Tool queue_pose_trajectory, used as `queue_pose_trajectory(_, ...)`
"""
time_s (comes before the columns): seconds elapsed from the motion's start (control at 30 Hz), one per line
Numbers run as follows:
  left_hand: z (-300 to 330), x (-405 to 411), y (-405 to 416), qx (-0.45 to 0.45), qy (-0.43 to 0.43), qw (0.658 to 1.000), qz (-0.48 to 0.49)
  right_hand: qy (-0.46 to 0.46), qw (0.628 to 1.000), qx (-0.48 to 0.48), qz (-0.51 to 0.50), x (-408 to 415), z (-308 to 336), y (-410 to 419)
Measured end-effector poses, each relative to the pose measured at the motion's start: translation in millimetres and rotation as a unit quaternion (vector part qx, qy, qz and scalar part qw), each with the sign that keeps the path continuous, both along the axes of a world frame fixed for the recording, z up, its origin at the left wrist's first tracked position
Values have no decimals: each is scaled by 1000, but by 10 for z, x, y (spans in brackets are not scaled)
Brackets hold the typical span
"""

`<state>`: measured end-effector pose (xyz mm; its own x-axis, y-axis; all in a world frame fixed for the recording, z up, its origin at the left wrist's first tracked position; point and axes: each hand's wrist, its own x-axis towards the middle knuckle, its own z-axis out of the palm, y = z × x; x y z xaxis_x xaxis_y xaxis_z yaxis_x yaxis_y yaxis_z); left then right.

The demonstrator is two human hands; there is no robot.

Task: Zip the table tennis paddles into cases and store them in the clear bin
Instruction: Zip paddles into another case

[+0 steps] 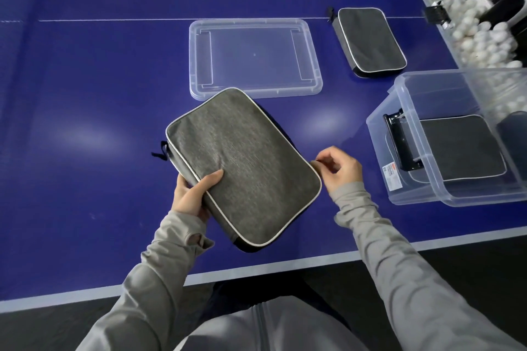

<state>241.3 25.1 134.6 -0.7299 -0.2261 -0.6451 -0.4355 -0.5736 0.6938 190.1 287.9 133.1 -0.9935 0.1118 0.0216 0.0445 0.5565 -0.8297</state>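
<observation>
Blue table (99, 80) fills most of the view, w/ everything laid out on it. Clear bin (422, 194) sits at the right edge, tilted toward the person, open; one dark case (462, 148) already lies flat inside. Bin lid (253, 58) lies flat near the middle, apart from the bin. Gray case (242, 165) is nearest the person, partly raised off the table at its near end, just below the lid. A second dark case (370, 41) rests to the right of the lid, near the far line.

Step in hand, as I read it: finishing the zip on the gray case. Zipper itself is hidden, so can't tell if it's fully shut. Next move prob. calls for running the pull to its end, then carrying the case right and laying it in the bin on the stored one.

Left hand (194, 194) grips the case's left edge, thumb on top, fingers curled under. Right hand (339, 168) is at the right edge, thumb and forefinger pinched together at the seam, likely on the pull; other fingers loosely curled.
</observation>
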Motion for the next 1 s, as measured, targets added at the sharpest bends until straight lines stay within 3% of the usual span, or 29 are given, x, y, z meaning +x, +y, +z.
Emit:
queue_pose_trajectory(0.2, 44, -115, -105, -45, 77, 989, -118, -62, 994, -72, 51, -208, 157, -109)
queue_pose_trajectory(0.33, 36, -162, -89, -118, 125, 962, -212, -74, 993, -79, 41, -398, 235, -142)
queue_pose_trajectory(0.5, 74, -211, -123, -154, 148, 944, -252, -93, 991, -91, 10, -445, 234, -107)
queue_pose_trajectory(0.77, 220, -281, -224, -259, 175, 866, -391, -76, 990, -115, -18, -621, 405, 52)
queue_pose_trajectory(1.0, 331, -354, -282, -315, 160, 829, -433, -68, 994, -83, 16, -660, 457, 87)
